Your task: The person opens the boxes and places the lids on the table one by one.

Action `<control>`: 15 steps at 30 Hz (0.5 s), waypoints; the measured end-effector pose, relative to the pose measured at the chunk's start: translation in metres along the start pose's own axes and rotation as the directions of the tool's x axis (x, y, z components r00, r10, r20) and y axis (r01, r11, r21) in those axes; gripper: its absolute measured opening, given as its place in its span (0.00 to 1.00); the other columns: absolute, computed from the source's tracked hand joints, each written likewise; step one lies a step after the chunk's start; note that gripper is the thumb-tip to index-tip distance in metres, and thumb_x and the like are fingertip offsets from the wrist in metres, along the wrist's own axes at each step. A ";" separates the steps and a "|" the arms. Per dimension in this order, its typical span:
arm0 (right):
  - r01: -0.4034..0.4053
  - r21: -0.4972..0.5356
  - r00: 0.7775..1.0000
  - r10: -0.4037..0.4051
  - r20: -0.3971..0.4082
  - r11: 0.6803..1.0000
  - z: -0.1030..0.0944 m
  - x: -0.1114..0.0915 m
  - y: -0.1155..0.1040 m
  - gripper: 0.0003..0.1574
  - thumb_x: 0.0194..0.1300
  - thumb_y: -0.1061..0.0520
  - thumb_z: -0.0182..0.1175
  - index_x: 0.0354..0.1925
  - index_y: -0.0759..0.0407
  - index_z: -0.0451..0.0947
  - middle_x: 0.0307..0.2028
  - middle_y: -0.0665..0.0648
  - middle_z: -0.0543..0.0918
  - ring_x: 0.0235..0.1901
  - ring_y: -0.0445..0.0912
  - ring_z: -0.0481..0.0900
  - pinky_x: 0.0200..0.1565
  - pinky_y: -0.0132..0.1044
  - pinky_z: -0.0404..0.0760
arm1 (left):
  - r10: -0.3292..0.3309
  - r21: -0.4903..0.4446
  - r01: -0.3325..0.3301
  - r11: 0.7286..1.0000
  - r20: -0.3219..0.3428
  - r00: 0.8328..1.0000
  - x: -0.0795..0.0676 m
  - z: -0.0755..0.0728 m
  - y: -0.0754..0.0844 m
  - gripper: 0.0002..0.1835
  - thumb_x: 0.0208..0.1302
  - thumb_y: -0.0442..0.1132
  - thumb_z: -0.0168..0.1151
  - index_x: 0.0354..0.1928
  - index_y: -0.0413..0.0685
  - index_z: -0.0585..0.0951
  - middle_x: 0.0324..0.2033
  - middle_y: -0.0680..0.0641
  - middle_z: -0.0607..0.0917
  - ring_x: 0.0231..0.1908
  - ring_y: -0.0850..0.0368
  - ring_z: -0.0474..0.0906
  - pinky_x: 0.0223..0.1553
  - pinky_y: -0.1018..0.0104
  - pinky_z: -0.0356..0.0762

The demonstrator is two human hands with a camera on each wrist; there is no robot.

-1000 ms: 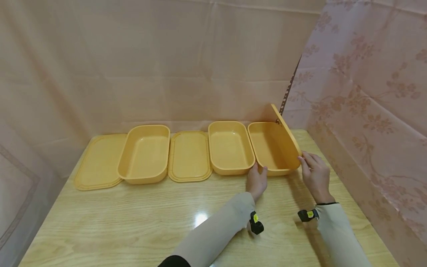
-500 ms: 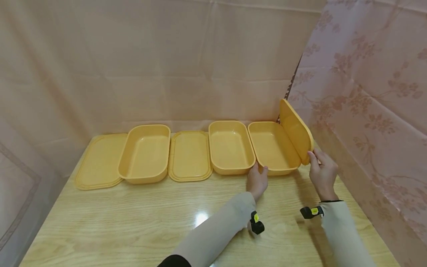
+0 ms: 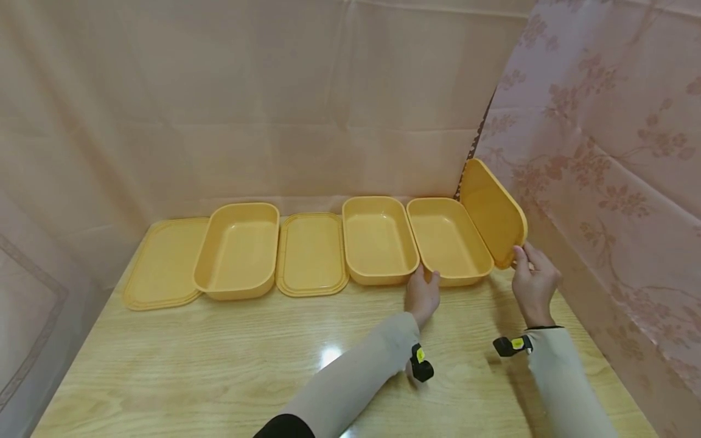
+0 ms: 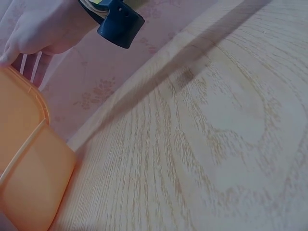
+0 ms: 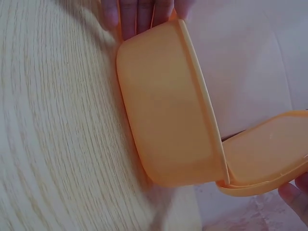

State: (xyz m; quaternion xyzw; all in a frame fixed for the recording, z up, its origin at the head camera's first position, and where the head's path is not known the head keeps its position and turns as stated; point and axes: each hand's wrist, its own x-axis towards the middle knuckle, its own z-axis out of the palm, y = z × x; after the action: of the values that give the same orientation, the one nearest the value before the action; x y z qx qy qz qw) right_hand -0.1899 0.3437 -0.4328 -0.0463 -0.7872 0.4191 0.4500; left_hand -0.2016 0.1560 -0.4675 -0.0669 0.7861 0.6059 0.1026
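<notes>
At the right end of a row, a yellow plastic food container [image 3: 459, 281] stands uncovered on the table. My left hand [image 3: 421, 298] holds its near left corner; in the right wrist view the left hand's fingers [image 5: 128, 21] lie on the container's wall. With thumb and fingers, my right hand [image 3: 535, 287] pinches the near corner of a yellow lid [image 3: 491, 213]. The lid is tilted up steeply along the container's right side, its lower edge close to the rim. The left wrist view shows the right hand [image 4: 45, 29] above the container [image 4: 41, 178].
Left of the held container stand another uncovered container [image 3: 379, 240], a flat lid [image 3: 312, 255], a larger uncovered container [image 3: 237, 252] and a larger lid [image 3: 167, 264]. The wood-grain table [image 3: 230, 365] meets a plain curtain [image 3: 246, 109] behind and a flowered cloth [image 3: 613, 182] at right.
My right hand has moved right with the lid, swinging it from over the container's right part to beyond its right rim. The left hand has stayed at the corner.
</notes>
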 end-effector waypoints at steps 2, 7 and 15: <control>-0.049 0.036 0.999 0.049 0.001 0.998 0.000 0.000 0.001 0.14 0.67 0.63 0.59 0.49 0.69 0.83 0.33 0.30 0.79 0.32 0.21 0.77 0.34 0.12 0.76 | 0.001 -0.002 -0.001 1.000 0.000 1.000 0.000 -0.001 0.001 0.30 0.73 0.52 0.49 0.72 0.46 0.64 0.71 0.45 0.68 0.71 0.48 0.62 0.71 0.54 0.62; -0.139 0.081 0.990 0.139 -0.001 0.987 -0.002 0.000 0.003 0.16 0.68 0.63 0.58 0.51 0.68 0.82 0.30 0.30 0.77 0.31 0.26 0.77 0.34 0.14 0.78 | 0.002 -0.004 -0.002 1.000 -0.004 1.000 0.001 -0.001 0.001 0.30 0.73 0.51 0.50 0.72 0.46 0.64 0.70 0.45 0.68 0.71 0.47 0.62 0.71 0.54 0.62; -0.244 0.136 0.968 0.248 -0.018 0.960 -0.003 0.002 0.008 0.17 0.69 0.61 0.56 0.52 0.69 0.81 0.27 0.35 0.78 0.28 0.27 0.78 0.31 0.17 0.80 | 0.002 0.005 -0.002 1.000 -0.020 1.000 0.001 0.001 0.000 0.30 0.73 0.51 0.51 0.71 0.46 0.65 0.70 0.45 0.69 0.70 0.48 0.64 0.71 0.54 0.62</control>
State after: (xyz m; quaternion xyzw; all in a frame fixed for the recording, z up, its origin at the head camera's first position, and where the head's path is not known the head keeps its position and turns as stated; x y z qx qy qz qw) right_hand -0.1914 0.3516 -0.4365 -0.1212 -0.7378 0.5222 0.4103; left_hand -0.2022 0.1570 -0.4684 -0.0717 0.7886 0.6034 0.0944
